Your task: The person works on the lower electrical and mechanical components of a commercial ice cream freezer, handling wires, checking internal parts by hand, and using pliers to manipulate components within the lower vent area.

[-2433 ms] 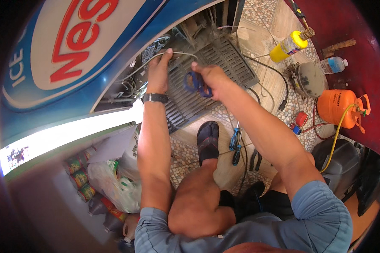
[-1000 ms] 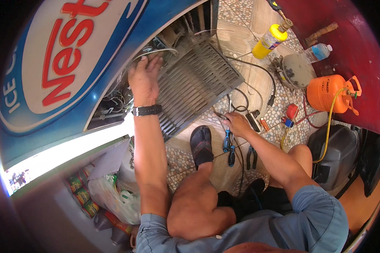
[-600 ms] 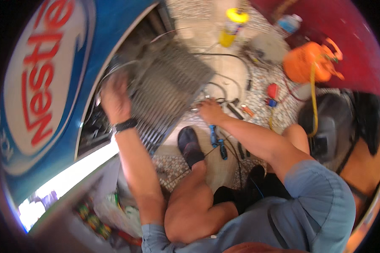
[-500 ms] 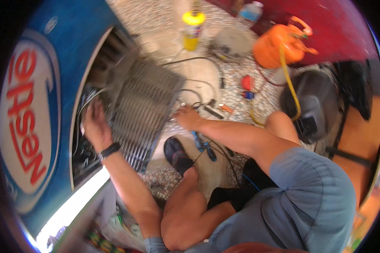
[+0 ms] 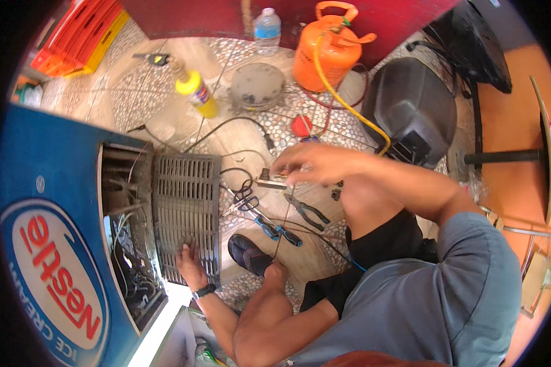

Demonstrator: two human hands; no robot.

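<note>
A grey slatted grille panel (image 5: 187, 202) stands beside the open compartment of a blue freezer cabinet (image 5: 55, 159). My left hand (image 5: 191, 267) touches the grille's lower slats with its fingers extended. Over the tools on the floor hovers my right hand (image 5: 306, 163), slightly blurred, fingers bent and apart; I make out nothing held in it. Just below it lies a flat silver bar (image 5: 272, 183). Nearby are pliers with dark handles (image 5: 307, 211), black-handled scissors (image 5: 246, 199) and two blue-and-black handled tools (image 5: 267, 227). Wires and dusty parts (image 5: 138, 275) show inside the compartment.
Farther back are a yellow canister (image 5: 197, 95), a round dark metal shell (image 5: 257, 85), a water bottle (image 5: 267, 32) and an orange gas cylinder (image 5: 327, 55) with a yellow hose. A black welding helmet (image 5: 410, 107) sits at right. Black cables (image 5: 226, 122) cross the floor.
My view has turned. My left hand has moved from the compartment opening onto the grille, which now stands straighter. My right hand has lifted from beside the small items on the floor.
</note>
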